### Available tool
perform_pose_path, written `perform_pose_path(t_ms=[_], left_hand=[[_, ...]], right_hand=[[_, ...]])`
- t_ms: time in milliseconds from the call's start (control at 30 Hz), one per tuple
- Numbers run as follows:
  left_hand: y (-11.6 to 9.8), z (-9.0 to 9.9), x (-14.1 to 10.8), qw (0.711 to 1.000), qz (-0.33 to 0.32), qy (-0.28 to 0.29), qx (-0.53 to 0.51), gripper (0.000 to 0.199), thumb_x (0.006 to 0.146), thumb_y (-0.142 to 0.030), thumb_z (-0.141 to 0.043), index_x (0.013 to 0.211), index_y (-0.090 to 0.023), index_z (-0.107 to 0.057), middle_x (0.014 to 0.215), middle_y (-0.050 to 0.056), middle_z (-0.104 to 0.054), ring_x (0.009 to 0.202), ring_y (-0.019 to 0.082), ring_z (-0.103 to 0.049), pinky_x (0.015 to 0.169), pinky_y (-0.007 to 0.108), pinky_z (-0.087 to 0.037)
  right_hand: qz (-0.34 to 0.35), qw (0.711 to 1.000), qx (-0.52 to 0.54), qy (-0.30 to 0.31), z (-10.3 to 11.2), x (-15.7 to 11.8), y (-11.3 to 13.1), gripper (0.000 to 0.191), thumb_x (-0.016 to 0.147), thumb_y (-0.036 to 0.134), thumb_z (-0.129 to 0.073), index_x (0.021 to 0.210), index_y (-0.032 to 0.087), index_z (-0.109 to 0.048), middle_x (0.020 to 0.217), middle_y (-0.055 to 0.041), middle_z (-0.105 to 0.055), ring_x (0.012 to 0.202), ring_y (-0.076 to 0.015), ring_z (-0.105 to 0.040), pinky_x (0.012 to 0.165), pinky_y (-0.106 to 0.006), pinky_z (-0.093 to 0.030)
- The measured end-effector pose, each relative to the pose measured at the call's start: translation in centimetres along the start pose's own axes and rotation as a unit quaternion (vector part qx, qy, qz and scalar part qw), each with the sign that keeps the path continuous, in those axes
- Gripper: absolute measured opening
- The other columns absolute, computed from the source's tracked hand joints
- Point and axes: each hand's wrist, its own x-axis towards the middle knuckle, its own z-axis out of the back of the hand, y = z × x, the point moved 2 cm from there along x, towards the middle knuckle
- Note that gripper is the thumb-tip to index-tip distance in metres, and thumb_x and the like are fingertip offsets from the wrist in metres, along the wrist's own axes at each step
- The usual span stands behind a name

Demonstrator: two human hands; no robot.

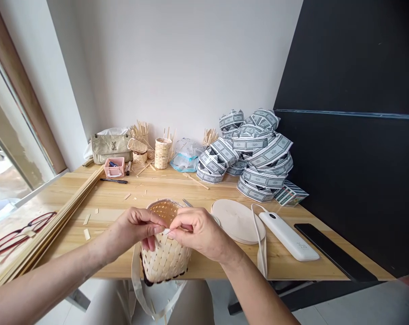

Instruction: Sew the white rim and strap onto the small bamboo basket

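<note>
A woven basket (165,262) of pale strips, with a dark edge along its base, stands tilted at the table's front edge. At its near rim my left hand (141,228) pinches a small white strip (166,231) between thumb and finger, other fingers against the basket wall. Facing it, my right hand (199,230) pinches at the same strip, fingertips almost touching the left ones. A pale ribbon (138,289) loops down beside and below the basket. Part of the basket's opening is hidden behind my hands.
Right of the basket lie a flat ribbon roll (236,219), a white power bank (289,237) and a black bar (335,253). Long strips (65,212) and red glasses (21,234) lie left. Patterned rolls (258,153), small baskets (163,153) and a bag (110,148) stand behind.
</note>
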Motion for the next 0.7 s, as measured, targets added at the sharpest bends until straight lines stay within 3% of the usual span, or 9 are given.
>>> perform_pose_path(t_ms=[100, 200, 300, 400, 533, 700], left_hand=[[0.1, 0.1, 0.0, 1.0, -0.011, -0.004, 0.005, 0.041, 0.055, -0.05, -0.073, 0.065, -0.012, -0.067, 0.051, -0.002, -0.054, 0.042, 0.007, -0.049, 0.04, 0.017, -0.04], [0.1, 0.4, 0.1, 0.998, -0.049, -0.02, 0.021, 0.038, 0.055, -0.048, -0.074, 0.057, -0.011, -0.065, 0.054, -0.003, -0.051, 0.04, 0.004, -0.043, 0.037, 0.016, -0.036], [-0.1, 0.9, -0.2, 0.993, -0.099, -0.02, 0.056, 0.035, 0.059, -0.047, -0.072, 0.068, -0.013, -0.069, 0.059, -0.001, -0.053, 0.041, 0.005, -0.041, 0.037, 0.017, -0.036], [-1.0, 1.3, -1.2, 0.976, -0.18, -0.02, 0.121, 0.029, 0.07, -0.043, -0.065, 0.079, -0.016, -0.071, 0.065, 0.001, -0.057, 0.049, 0.007, -0.046, 0.042, 0.017, -0.038], [-2.2, 1.3, -3.0, 0.926, -0.285, -0.014, 0.249, 0.022, 0.082, -0.031, -0.055, 0.076, -0.017, -0.071, 0.064, 0.002, -0.055, 0.058, 0.009, -0.052, 0.049, 0.016, -0.041], [-1.5, 1.6, -4.9, 0.821, -0.416, -0.04, 0.39, 0.021, 0.085, -0.012, -0.05, 0.097, -0.02, -0.064, 0.075, 0.001, -0.057, 0.063, 0.007, -0.056, 0.057, 0.016, -0.043]], right_hand=[[0.008, 1.0, -0.013, 0.021, -0.2, -0.1, 0.2, 0.013, 0.071, 0.017, -0.064, 0.058, 0.016, -0.062, 0.055, 0.0046, -0.047, 0.053, -0.0069, -0.043, 0.052, -0.019, -0.033], [-0.002, 1.0, -0.016, 0.017, 0.4, -0.4, 0.5, 0.011, 0.077, 0.026, -0.06, 0.077, 0.016, -0.065, 0.067, 0.0009, -0.057, 0.062, -0.0104, -0.05, 0.057, -0.021, -0.037], [-0.001, 0.999, -0.031, -0.025, 1.5, -1.0, 0.9, 0.021, 0.088, 0.022, -0.041, 0.095, 0.018, -0.06, 0.089, -0.0037, -0.063, 0.082, -0.0143, -0.056, 0.072, -0.024, -0.04], [0.011, 0.995, -0.08, -0.052, 2.3, -1.6, 1.3, 0.02, 0.089, 0.018, -0.039, 0.088, 0.018, -0.06, 0.083, -0.002, -0.064, 0.077, -0.013, -0.057, 0.069, -0.023, -0.04], [0.081, 0.982, -0.162, -0.057, 2.5, -2.1, 2.4, 0.02, 0.087, 0.014, -0.041, 0.083, 0.016, -0.06, 0.068, -0.0001, -0.059, 0.062, -0.0097, -0.052, 0.057, -0.019, -0.036], [0.166, 0.925, -0.341, -0.006, 1.8, -2.3, 4.6, 0.025, 0.085, 0.011, -0.04, 0.075, 0.018, -0.061, 0.052, 0.0033, -0.041, 0.048, -0.0096, -0.034, 0.046, -0.023, -0.021]])
